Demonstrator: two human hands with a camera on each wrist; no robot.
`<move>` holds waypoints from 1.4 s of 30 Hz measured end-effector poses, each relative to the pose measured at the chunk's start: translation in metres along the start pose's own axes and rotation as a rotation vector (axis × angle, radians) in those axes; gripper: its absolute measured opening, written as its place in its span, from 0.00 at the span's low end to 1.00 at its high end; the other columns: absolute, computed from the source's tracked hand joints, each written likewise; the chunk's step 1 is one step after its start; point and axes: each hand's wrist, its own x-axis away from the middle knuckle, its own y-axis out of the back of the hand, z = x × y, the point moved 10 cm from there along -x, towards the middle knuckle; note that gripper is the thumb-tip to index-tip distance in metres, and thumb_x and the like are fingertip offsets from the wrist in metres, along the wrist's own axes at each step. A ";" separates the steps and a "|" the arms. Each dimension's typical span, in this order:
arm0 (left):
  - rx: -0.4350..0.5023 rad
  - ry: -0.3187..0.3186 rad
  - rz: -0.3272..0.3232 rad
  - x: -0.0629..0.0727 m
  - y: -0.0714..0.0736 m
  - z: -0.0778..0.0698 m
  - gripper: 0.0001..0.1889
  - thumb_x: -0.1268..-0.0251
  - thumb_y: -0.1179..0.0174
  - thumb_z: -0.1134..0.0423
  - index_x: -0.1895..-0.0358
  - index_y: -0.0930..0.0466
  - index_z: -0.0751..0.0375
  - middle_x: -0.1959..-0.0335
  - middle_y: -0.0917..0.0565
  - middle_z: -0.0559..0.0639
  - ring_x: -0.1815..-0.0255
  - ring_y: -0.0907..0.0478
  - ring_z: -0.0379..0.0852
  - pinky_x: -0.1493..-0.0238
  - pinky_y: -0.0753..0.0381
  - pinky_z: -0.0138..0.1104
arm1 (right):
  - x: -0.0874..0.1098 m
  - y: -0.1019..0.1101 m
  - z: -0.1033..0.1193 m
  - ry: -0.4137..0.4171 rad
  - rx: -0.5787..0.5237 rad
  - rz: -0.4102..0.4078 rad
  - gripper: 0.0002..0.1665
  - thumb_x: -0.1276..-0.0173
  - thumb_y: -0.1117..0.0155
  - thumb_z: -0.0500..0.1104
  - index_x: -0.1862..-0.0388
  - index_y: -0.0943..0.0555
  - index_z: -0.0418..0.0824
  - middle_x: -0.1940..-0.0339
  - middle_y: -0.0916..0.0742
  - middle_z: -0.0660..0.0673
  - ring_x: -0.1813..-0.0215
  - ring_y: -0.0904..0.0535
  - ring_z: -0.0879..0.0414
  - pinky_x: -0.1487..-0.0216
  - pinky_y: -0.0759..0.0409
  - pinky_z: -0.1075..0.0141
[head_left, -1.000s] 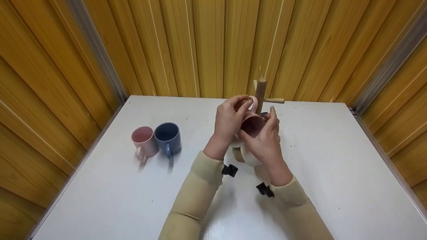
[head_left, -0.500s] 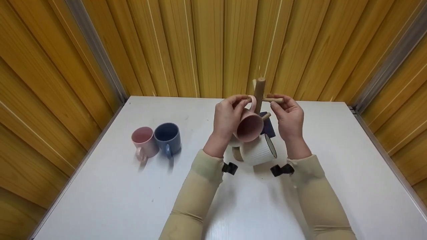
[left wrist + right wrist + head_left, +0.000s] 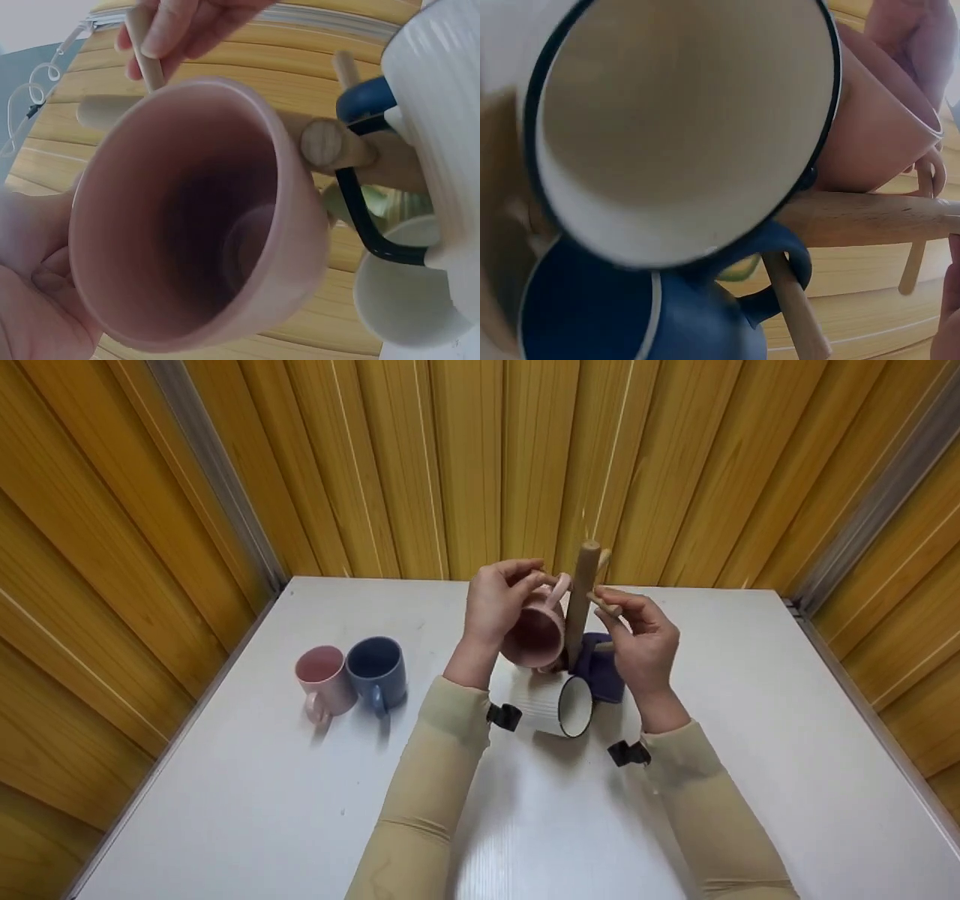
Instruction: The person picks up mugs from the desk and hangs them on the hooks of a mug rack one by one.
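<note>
A wooden mug tree (image 3: pixel 581 607) stands near the back of the table, slightly tilted. A pink mug (image 3: pixel 534 637) hangs by its handle on an upper left peg, its mouth facing me. My left hand (image 3: pixel 495 607) pinches the end of that peg just beside the mug's handle. My right hand (image 3: pixel 649 641) pinches another upper peg (image 3: pixel 604 605) between thumb and fingers. Lower on the tree hang a ribbed white mug (image 3: pixel 544 705) with a dark rim and a dark blue mug (image 3: pixel 602 675). In the left wrist view, a pale mug (image 3: pixel 405 300) shows below the white one.
To the left, a second pink mug (image 3: pixel 330 690) and a blue mug (image 3: pixel 379 675) stand upright side by side on the white table (image 3: pixel 247 780). Wood-patterned panels (image 3: pixel 465 472) enclose the table's back and sides.
My right hand has left the pink mug and taken hold of a peg. The tree has turned, carrying the pink mug and the lower mugs leftward; my left hand has shifted left too.
</note>
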 end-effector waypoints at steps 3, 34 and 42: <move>0.009 0.052 -0.015 -0.002 -0.001 0.001 0.12 0.33 0.31 0.66 0.49 0.10 0.61 0.53 0.08 0.52 0.50 0.11 0.44 0.52 0.13 0.30 | 0.003 -0.006 0.013 0.109 0.016 0.028 0.12 0.44 0.32 0.15 0.60 0.16 0.21 0.55 0.07 0.46 0.49 0.10 0.57 0.42 0.14 0.63; -0.228 -0.354 -0.281 0.049 0.025 -0.001 0.18 0.27 0.37 0.63 0.40 0.17 0.69 0.47 0.11 0.61 0.44 0.13 0.55 0.42 0.14 0.42 | 0.017 -0.047 0.038 0.339 0.261 0.095 0.15 0.43 0.26 0.22 0.59 0.09 0.35 0.59 0.09 0.37 0.48 0.11 0.55 0.43 0.16 0.70; -0.273 -0.081 -0.244 0.076 0.058 0.037 0.17 0.28 0.35 0.60 0.43 0.14 0.65 0.45 0.11 0.60 0.39 0.15 0.56 0.37 0.17 0.46 | 0.017 -0.045 0.036 0.324 0.227 0.078 0.15 0.45 0.26 0.21 0.61 0.09 0.34 0.60 0.09 0.36 0.49 0.11 0.56 0.44 0.15 0.69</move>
